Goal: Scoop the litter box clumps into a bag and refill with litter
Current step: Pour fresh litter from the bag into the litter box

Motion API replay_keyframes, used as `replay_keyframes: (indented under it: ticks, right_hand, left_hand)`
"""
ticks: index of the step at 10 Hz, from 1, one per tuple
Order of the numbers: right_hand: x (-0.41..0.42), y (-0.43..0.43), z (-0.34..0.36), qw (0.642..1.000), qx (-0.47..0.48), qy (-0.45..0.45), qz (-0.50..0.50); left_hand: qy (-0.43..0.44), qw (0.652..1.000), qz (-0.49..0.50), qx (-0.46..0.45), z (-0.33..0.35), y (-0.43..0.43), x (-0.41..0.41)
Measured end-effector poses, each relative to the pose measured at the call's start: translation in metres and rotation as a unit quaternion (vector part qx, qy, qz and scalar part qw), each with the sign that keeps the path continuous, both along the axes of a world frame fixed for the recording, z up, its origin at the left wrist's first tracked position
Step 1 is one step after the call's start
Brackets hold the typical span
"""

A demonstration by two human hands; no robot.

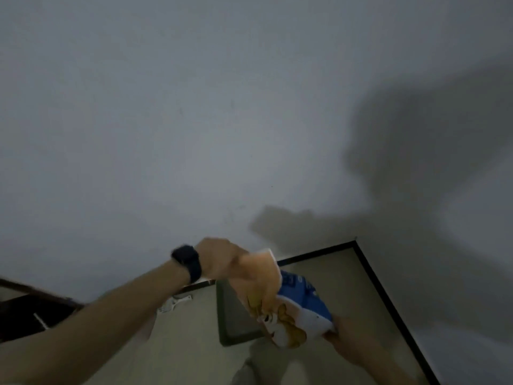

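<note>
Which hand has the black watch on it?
The left hand, gripping the top of the litter bag, has the black watch on its wrist. The right hand, holding the bag's bottom end, shows no watch.

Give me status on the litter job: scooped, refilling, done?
Scooping: cannot confirm; no waste bag in view, and the litter box interior is too dark and blurred to read. In hand: refill stage, left hand grips the litter bag top, right hand holds its base, bag tilted above the box. Remaining: the pour; no litter stream visible.
</note>
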State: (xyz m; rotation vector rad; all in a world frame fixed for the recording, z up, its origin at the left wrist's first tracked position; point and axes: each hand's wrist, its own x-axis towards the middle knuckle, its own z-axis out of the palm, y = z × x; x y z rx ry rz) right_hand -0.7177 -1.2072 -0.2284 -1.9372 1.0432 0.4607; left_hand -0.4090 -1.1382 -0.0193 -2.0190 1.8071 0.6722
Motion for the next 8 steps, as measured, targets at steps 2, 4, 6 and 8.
replay_keyframes:
  ticks: [2, 4, 6, 8]
  right_hand:
    - [-0.009, 0.071, -0.078, 0.988, 0.019, 0.155, -0.008]
    - [-0.003, 0.123, -0.156, 0.954, 0.106, 0.278, -0.030]
    - [0.040, 0.141, -0.224, 0.943, 0.055, 0.316, -0.093]
    - [0.091, 0.125, -0.286, 0.950, 0.057, 0.295, -0.081]
  left_hand:
    - [0.081, 0.995, 0.040, 0.045, -0.145, 0.030, 0.004]
    - [0.094, 0.989, -0.050, 0.107, -0.293, 0.031, 0.020]
    - [0.136, 0.982, -0.004, 0.134, -0.408, 0.038, 0.039]
    - [0.140, 0.978, 0.018, 0.155, -0.496, 0.023, 0.082]
